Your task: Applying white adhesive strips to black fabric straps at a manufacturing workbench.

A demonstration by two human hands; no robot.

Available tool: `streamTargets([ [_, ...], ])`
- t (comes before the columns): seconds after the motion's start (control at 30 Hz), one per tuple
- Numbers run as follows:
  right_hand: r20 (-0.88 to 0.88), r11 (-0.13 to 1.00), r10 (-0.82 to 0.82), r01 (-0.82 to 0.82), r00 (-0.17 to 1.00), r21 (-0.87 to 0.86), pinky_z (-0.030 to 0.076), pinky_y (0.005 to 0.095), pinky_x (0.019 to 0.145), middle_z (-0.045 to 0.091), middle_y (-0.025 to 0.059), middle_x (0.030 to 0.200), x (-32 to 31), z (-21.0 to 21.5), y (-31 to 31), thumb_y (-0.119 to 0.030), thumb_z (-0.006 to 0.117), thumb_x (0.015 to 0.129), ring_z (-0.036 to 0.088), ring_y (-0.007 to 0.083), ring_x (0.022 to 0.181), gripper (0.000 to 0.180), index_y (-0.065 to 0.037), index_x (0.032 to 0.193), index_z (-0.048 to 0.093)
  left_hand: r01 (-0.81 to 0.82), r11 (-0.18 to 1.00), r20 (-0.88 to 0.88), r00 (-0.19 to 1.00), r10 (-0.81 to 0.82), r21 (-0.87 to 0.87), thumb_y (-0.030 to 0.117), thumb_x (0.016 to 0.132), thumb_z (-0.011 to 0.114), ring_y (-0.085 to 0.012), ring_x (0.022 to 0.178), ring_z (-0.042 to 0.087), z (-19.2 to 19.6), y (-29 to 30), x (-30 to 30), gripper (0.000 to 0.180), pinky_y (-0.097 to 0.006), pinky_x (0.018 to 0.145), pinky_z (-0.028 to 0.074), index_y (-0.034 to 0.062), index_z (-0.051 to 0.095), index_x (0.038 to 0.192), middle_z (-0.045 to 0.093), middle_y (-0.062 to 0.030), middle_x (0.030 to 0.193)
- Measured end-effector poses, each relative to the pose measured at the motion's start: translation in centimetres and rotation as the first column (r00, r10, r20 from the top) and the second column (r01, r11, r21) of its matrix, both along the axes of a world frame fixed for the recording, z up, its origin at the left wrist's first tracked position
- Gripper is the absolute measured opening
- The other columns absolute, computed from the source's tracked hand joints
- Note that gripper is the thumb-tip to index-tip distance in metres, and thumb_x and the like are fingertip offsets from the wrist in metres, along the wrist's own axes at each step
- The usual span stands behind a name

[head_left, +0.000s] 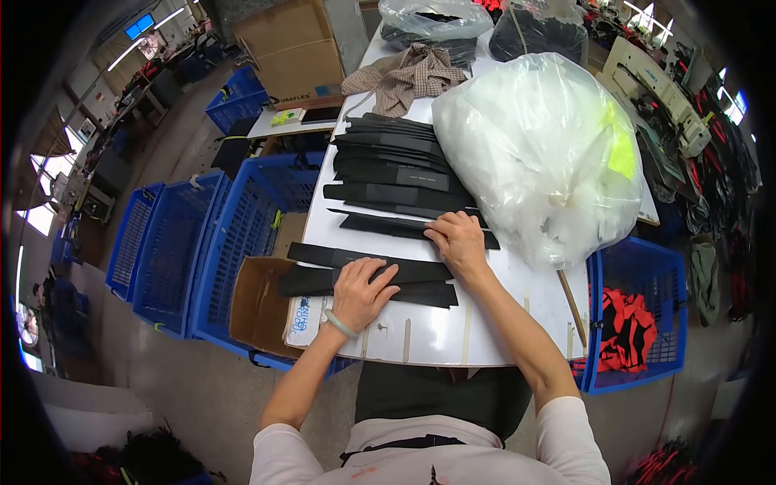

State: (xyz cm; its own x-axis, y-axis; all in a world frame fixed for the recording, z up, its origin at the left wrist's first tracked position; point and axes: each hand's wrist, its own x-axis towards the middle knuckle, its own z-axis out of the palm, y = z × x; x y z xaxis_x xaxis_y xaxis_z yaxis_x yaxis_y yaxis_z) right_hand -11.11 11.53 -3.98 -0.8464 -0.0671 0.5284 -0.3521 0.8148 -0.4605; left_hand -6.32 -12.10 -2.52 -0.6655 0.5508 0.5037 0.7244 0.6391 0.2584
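Note:
Black fabric strips [388, 176] lie in an overlapping row on the white table, several of them with a grey patch in the middle. My right hand [459, 245] pinches the edge of a narrow black fabric strip [376, 224] that lies apart from the row, crosswise on the tabletop. Nearer to me, my left hand [362, 293] rests with fingers spread on two or more overlapping black strips [420, 295]. A pale bangle circles the left wrist. The palm hides part of these near strips.
A big clear plastic bag [541, 153] of white and yellow material fills the table's right side. Beyond the row lies a checked cloth [412, 77]. Blue crates [242, 202] and an open cardboard box [260, 301] stand left; another blue crate [638, 364] holds red-and-black pieces on the right.

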Motion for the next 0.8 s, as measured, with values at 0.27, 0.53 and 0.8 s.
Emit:
streamTargets([
  [0.27,0.503,0.783,0.381,0.018,0.776,-0.621,0.04,0.0247,0.057,0.064,-0.0018,0.075,9.7,8.1,1.4,-0.014,0.068,0.087,0.052,0.0046,0.065,0.015,0.002,0.086,0.068,-0.514,0.128,0.389,0.442,-0.808,0.848,0.014,0.099,0.051,-0.0261,0.115,0.058,5.4,6.1,1.7,0.039,-0.034,0.103,0.042,-0.0082,0.045,0.131,0.059,-0.0213,0.123],
  [0.53,0.479,0.509,0.324,0.276,0.816,-0.815,0.039,0.0192,0.053,0.062,-0.001,0.066,16.1,6.8,2.8,-0.012,0.076,0.081,0.051,0.0028,0.058,0.016,0.001,0.081,0.065,-0.557,0.152,0.43,0.412,-0.803,0.817,0.016,0.099,0.05,-0.0322,0.103,0.065,5.2,11.3,4.5,0.031,-0.041,0.093,0.052,-0.0089,0.053,0.117,0.065,-0.0233,0.107],
  [0.8,0.491,0.646,0.263,0.226,0.831,-0.729,0.038,0.0248,0.048,0.058,0.0031,0.057,18.9,5.7,4.8,-0.018,0.072,0.084,0.052,0.0075,0.053,0.02,0.001,0.079,0.066,-0.504,0.265,0.502,0.421,-0.755,0.822,0.015,0.097,0.056,-0.0313,0.08,0.07,5.5,13.8,5.9,0.022,-0.041,0.078,0.058,-0.0064,0.059,0.1,0.069,-0.0206,0.086],
])
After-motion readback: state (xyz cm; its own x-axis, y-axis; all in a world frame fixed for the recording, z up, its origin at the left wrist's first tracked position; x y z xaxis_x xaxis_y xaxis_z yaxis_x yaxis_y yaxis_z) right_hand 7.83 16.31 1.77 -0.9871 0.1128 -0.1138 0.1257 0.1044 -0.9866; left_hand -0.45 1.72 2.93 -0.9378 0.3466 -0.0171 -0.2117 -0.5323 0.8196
